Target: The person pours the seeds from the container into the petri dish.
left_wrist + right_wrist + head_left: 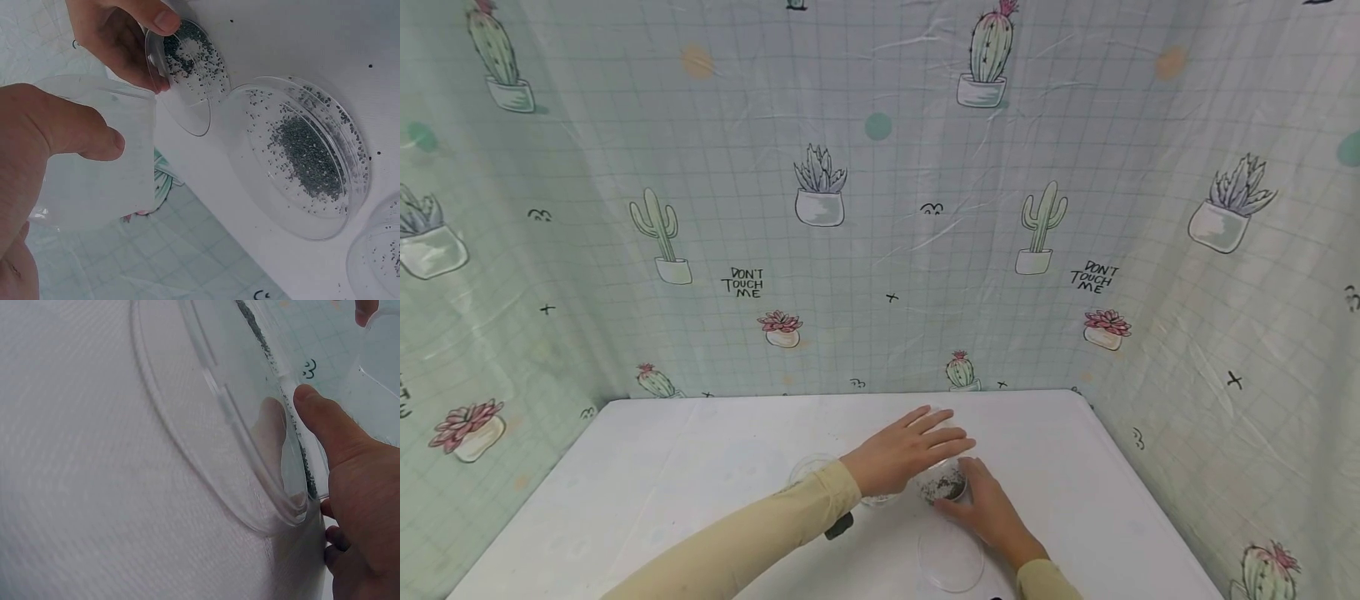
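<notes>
My left hand [906, 454] grips a clear, cup-like container [100, 187], its thumb lying along the wall. In the head view that container hardly shows behind the fingers. With thumb and fingers at its rim, my right hand [992, 512] holds a clear petri dish [200, 119] of dark granules [951, 483]. The dish stands beside the cup, and its granules gather at the side near my right fingers. In the right wrist view, the right thumb [331, 422] is at the dish's edge, and part of the cup [381, 369] appears at upper right.
A clear round lid or dish [951, 560] lies on the white table [700, 483] in front of the right hand. Another petri dish [306, 156] holds a heap of dark granules. A further clear dish [369, 256] lies beyond it. Stray granules dot the table. A cactus-print curtain [880, 250] surrounds it.
</notes>
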Motion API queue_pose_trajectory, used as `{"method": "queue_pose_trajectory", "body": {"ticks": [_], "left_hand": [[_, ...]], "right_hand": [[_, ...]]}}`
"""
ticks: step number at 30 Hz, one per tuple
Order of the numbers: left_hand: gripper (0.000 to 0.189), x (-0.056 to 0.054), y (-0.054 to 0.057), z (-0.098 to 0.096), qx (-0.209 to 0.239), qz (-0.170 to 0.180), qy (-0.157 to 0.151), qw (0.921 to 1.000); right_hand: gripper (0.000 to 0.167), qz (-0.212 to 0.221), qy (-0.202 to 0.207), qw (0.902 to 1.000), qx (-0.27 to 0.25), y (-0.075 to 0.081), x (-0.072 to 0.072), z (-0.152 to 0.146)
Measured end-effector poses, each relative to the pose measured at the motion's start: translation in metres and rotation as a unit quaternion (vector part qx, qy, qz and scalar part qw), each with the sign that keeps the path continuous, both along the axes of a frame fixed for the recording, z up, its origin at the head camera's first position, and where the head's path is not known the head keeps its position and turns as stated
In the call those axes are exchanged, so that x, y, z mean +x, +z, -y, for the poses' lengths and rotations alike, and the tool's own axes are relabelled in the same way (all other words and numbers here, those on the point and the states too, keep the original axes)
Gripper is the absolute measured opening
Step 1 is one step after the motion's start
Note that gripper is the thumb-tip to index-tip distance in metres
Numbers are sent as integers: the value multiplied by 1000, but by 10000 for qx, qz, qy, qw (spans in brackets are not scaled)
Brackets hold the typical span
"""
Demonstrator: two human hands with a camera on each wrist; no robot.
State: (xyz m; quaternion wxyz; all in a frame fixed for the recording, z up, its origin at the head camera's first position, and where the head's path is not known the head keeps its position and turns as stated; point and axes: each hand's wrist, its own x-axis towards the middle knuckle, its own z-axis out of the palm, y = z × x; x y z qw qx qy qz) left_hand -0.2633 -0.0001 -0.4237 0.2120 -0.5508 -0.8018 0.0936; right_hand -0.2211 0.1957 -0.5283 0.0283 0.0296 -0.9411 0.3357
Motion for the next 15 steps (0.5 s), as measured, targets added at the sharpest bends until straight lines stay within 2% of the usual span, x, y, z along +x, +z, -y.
{"method": "queue_pose_trajectory", "body": {"ticks": [6,15], "left_hand": [[94,0,1,6,320,110,-8,9994],[83,0,0,15,435,130,197,9988]], "right_hand": [[90,55,-53,10000,-8,-1,-1,1],[92,81,-37,9999,85,0,0,1]]}}
